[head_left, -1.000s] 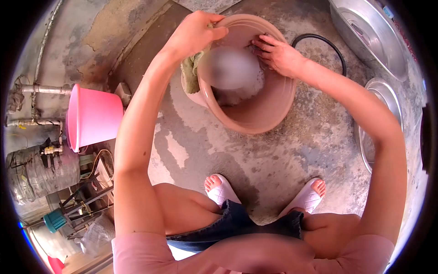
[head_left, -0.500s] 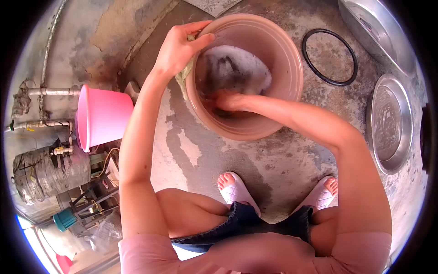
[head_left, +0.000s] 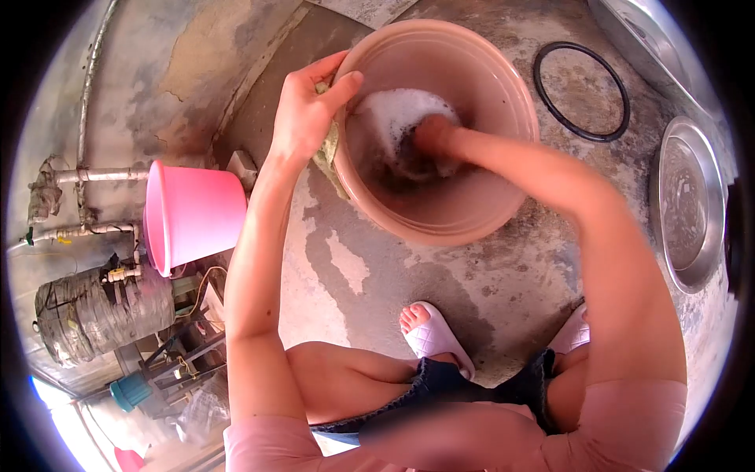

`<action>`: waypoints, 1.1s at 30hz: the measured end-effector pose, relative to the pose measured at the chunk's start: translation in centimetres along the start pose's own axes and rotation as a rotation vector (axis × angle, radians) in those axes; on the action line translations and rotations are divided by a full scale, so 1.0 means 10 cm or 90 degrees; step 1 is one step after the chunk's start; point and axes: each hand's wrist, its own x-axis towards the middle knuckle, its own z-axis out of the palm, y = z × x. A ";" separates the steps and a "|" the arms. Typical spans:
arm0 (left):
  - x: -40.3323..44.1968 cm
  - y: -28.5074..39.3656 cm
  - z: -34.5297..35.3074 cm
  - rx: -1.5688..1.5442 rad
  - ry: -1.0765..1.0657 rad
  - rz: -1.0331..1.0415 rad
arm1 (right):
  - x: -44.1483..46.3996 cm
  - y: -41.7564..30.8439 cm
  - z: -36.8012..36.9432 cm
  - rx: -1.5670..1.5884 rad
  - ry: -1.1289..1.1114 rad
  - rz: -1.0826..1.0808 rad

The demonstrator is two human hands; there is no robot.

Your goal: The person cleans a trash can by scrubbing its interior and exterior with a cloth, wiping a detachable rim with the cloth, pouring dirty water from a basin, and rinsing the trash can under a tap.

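A large brownish-pink basin (head_left: 472, 212) is tilted over the concrete floor, with foamy, murky water (head_left: 393, 114) inside. My left hand (head_left: 314, 102) grips its left rim, thumb over the edge and fingers behind. Below that hand, a greenish cloth (head_left: 329, 161) hangs against the basin's outer side. My right hand (head_left: 434, 138) reaches into the basin at the edge of the foam; its fingers are hidden by the dark water, and whether they hold anything cannot be seen.
A black rubber ring (head_left: 582, 135) lies on the floor right of the basin. Farther right are a round metal tray (head_left: 684, 200) and a larger metal tub (head_left: 657, 59). At left stand a pink bucket (head_left: 200, 212), pipes (head_left: 110, 175) and a wrapped cylinder (head_left: 102, 315).
My right hand has gone from the basin's right inner wall to its lower left, then up to the middle. The foam has shifted and shrunk. My left hand stays at the rim.
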 end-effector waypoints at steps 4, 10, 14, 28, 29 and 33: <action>0.03 -0.05 -0.02 -0.027 0.012 0.005 | -0.21 0.05 -0.38 0.472 0.268 0.283; 0.04 -0.06 0.03 -0.078 -0.032 0.019 | 0.78 -0.31 -0.10 0.644 0.498 0.428; 0.03 0.02 0.02 0.036 -0.079 -0.002 | 0.67 -0.68 -0.42 0.472 0.579 0.271; 0.11 -0.07 0.03 -0.035 -0.020 0.011 | -0.57 -0.77 -0.35 0.848 0.278 0.175; 0.11 -0.06 0.03 -0.047 -0.023 0.006 | -0.47 -0.65 -0.26 0.712 0.254 0.104; 0.10 -0.07 0.04 -0.080 -0.011 -0.009 | -0.06 -0.06 -0.01 0.157 0.144 -0.161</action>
